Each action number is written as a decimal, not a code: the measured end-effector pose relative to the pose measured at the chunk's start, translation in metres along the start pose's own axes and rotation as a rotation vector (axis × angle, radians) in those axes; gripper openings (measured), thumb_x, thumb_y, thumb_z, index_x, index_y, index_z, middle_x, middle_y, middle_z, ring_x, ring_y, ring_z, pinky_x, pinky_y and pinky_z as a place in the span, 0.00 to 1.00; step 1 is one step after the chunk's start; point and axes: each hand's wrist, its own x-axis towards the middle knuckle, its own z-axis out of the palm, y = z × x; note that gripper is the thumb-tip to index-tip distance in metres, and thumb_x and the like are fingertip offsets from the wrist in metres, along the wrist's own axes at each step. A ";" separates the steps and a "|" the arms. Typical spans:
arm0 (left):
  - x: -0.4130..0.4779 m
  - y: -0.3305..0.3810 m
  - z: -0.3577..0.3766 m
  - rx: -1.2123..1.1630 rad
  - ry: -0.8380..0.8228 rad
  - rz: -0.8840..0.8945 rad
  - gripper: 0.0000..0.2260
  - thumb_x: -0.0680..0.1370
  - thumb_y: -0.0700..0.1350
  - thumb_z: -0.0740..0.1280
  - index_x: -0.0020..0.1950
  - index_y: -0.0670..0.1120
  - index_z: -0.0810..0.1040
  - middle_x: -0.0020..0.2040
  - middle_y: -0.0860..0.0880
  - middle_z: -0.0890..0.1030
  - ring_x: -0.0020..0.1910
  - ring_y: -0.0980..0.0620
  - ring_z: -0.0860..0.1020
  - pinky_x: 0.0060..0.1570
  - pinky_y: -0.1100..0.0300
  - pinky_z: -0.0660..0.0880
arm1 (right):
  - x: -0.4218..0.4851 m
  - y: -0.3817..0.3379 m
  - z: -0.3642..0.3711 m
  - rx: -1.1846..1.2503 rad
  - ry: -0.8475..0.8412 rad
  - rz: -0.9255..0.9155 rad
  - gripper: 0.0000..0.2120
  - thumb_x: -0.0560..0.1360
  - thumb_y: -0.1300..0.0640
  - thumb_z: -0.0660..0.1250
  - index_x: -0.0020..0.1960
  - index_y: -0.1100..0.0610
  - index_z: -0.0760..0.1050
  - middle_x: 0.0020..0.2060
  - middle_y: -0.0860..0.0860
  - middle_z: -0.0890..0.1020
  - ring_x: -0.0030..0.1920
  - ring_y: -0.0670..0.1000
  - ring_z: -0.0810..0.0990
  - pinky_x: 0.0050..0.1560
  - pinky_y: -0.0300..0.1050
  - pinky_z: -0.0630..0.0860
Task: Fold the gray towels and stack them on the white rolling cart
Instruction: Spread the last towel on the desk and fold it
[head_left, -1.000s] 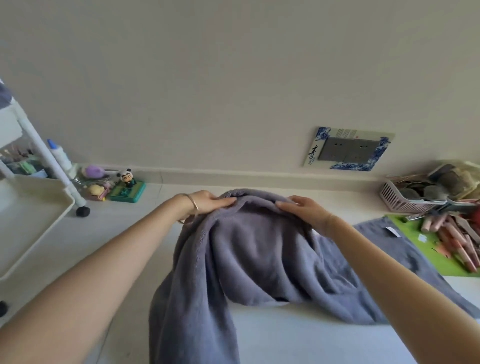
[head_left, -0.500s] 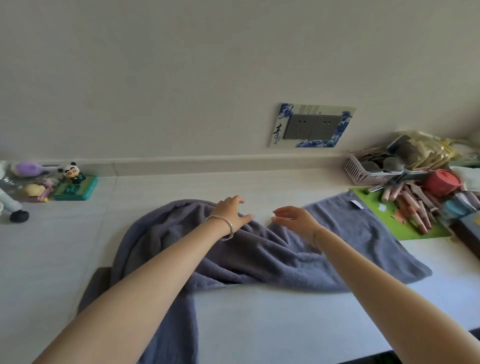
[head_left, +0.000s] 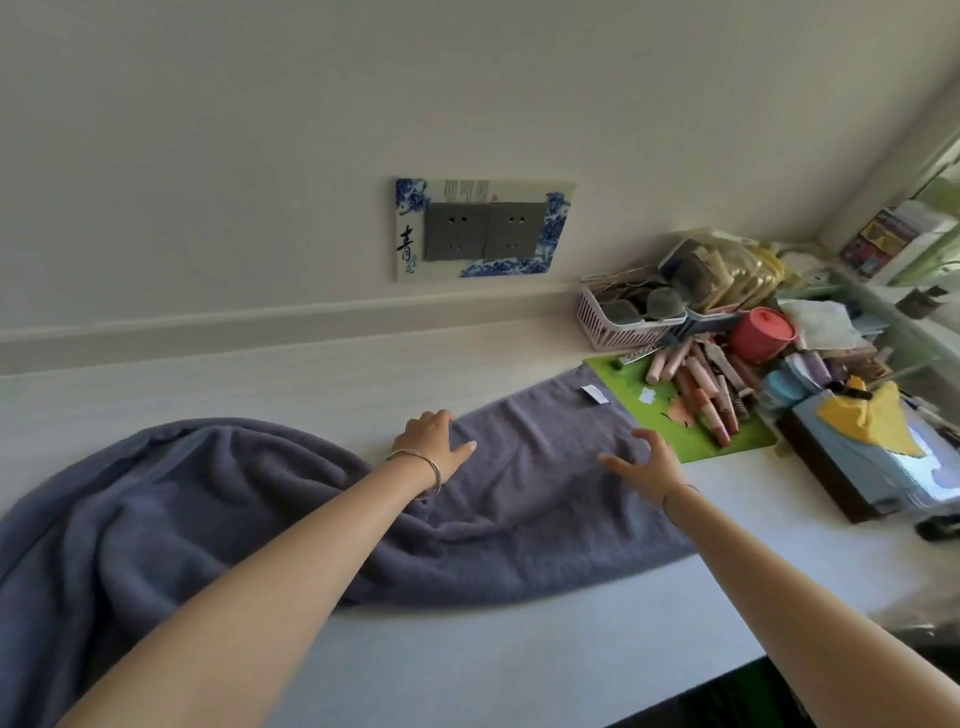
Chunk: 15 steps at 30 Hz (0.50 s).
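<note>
A long gray towel (head_left: 524, 467) lies across the white counter (head_left: 519, 649), flat at its right end and rumpled in thick folds at the left, where it runs out of view. A small white label shows near its far right corner. My left hand (head_left: 434, 439) rests on the towel's far edge with fingers straight. My right hand (head_left: 647, 460) hovers over the right part of the towel, fingers spread and slightly bent, holding nothing. The white rolling cart is out of view.
A green mat (head_left: 691, 415) with several pink tubes lies just right of the towel. Behind it stand a pink basket (head_left: 618, 330) and a red lidded pot (head_left: 762, 332). A blue box with a yellow cloth (head_left: 878, 436) sits at the right. Wall sockets (head_left: 483, 231) are above.
The view has swung right, so the cart and toys left the frame. Both hands let go of the bunched towel and moved right onto its flat end.
</note>
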 end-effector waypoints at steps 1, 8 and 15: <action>0.005 0.003 0.003 0.029 0.004 -0.015 0.25 0.78 0.58 0.59 0.70 0.45 0.64 0.69 0.45 0.68 0.66 0.44 0.67 0.63 0.51 0.67 | 0.005 0.010 -0.004 -0.016 0.009 0.032 0.35 0.67 0.47 0.76 0.68 0.57 0.66 0.67 0.58 0.69 0.65 0.58 0.70 0.65 0.53 0.69; 0.033 0.015 0.016 0.218 0.010 -0.136 0.21 0.78 0.54 0.62 0.67 0.44 0.67 0.65 0.43 0.73 0.63 0.43 0.71 0.59 0.51 0.70 | 0.040 0.048 -0.014 -0.152 0.065 0.003 0.27 0.68 0.43 0.74 0.60 0.56 0.72 0.52 0.54 0.76 0.59 0.57 0.71 0.60 0.48 0.68; 0.047 0.045 -0.013 -0.237 0.160 0.218 0.05 0.77 0.42 0.66 0.50 0.42 0.77 0.45 0.44 0.78 0.47 0.43 0.76 0.40 0.60 0.66 | 0.046 0.037 -0.047 0.027 -0.179 -0.277 0.18 0.72 0.52 0.72 0.33 0.62 0.69 0.28 0.48 0.66 0.32 0.47 0.65 0.31 0.39 0.61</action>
